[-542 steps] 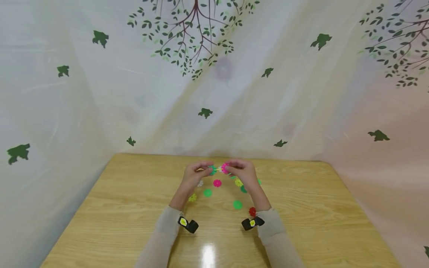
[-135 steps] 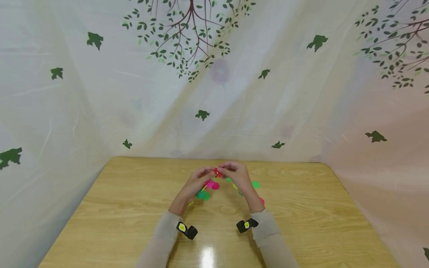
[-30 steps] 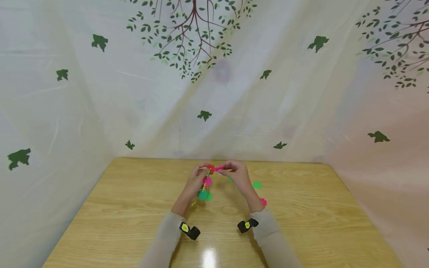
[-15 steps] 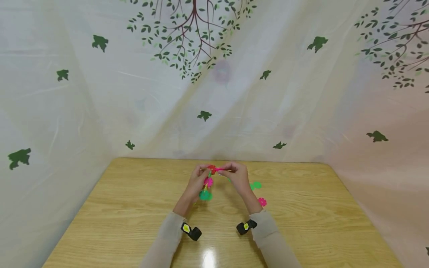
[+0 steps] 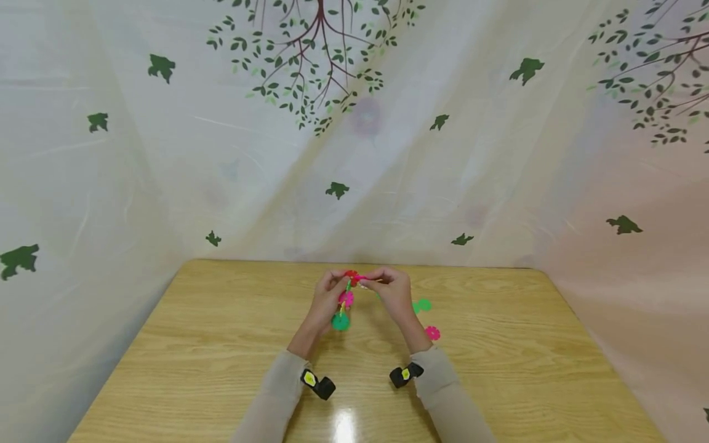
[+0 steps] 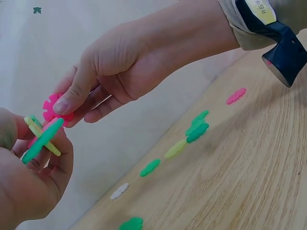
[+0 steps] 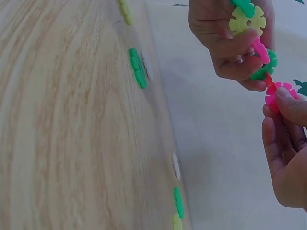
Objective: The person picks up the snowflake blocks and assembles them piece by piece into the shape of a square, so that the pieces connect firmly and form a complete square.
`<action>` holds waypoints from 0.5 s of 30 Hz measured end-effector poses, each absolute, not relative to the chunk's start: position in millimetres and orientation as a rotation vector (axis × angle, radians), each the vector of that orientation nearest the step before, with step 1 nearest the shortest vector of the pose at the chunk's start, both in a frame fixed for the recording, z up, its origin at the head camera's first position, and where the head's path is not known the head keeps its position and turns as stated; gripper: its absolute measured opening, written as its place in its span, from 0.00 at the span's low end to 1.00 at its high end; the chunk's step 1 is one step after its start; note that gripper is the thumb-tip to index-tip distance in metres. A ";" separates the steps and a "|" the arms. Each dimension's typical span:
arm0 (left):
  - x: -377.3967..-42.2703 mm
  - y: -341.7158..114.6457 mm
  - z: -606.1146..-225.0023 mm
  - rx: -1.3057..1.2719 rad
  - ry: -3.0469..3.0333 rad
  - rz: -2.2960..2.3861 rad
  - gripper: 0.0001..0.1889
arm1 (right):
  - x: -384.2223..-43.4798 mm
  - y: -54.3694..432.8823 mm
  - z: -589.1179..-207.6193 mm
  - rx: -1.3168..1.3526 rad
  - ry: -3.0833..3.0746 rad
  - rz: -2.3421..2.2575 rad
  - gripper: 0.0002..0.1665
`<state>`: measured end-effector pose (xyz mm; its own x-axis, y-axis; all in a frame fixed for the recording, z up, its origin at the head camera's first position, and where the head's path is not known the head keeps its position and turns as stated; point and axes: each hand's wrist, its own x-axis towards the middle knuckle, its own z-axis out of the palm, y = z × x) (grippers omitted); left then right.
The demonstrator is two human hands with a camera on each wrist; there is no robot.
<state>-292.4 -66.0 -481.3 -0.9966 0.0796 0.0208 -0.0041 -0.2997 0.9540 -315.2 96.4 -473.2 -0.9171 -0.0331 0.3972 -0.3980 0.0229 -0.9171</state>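
Note:
My left hand [image 5: 324, 301] holds a chain of interlocking notched plastic discs, with a yellow disc [image 7: 248, 22] and a green disc [image 7: 266, 67] showing in the right wrist view. In the head view the chain hangs below its fingers, with a pink disc [image 5: 346, 299] and a teal disc [image 5: 340, 321]. At the upper end is a red disc [image 5: 351, 278]. My right hand [image 5: 394, 292] pinches another pink disc [image 7: 280, 96] between thumb and fingers, its edge against the red one. Whether their slots are fully locked cannot be seen.
Loose discs lie on the wooden table [image 5: 221, 369]: a pink one [image 5: 432, 333], a green one [image 5: 424, 305], a white one [image 6: 120, 191], a yellow one [image 6: 175, 149] and several others. A printed curtain [image 5: 266, 184] hangs behind the far edge.
Since the earliest frame the chain has lengthened with a red disc. A second ago the right hand had brought a pink disc to it; since then the hands have barely shifted.

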 end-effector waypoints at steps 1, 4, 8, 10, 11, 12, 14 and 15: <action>-292.3 -65.8 -481.1 0.096 1.838 2.482 0.13 | -315.4 97.0 -473.6 0.451 -2.038 1.982 0.05; -292.2 -66.5 -480.2 0.086 1.863 2.445 0.14 | -315.0 99.3 -472.0 0.461 -2.065 2.007 0.04; -292.5 -70.0 -478.0 0.107 1.896 2.367 0.15 | -311.6 102.0 -465.6 0.491 -2.129 2.011 0.03; -292.2 -71.9 -476.6 0.128 1.897 2.333 0.15 | -309.4 103.4 -462.6 0.515 -2.155 2.008 0.04; -292.2 -73.1 -476.4 0.133 1.896 2.317 0.16 | -308.9 103.9 -461.8 0.528 -2.164 2.009 0.04; -292.1 -74.0 -476.1 0.136 1.892 2.300 0.16 | -308.8 104.5 -461.4 0.540 -2.176 2.007 0.04; -291.3 -75.8 -475.5 0.149 1.896 2.265 0.19 | -309.5 105.5 -462.0 0.560 -2.192 2.010 0.05; -291.2 -76.5 -475.6 0.156 1.898 2.246 0.19 | -310.4 105.9 -463.2 0.565 -2.197 2.011 0.05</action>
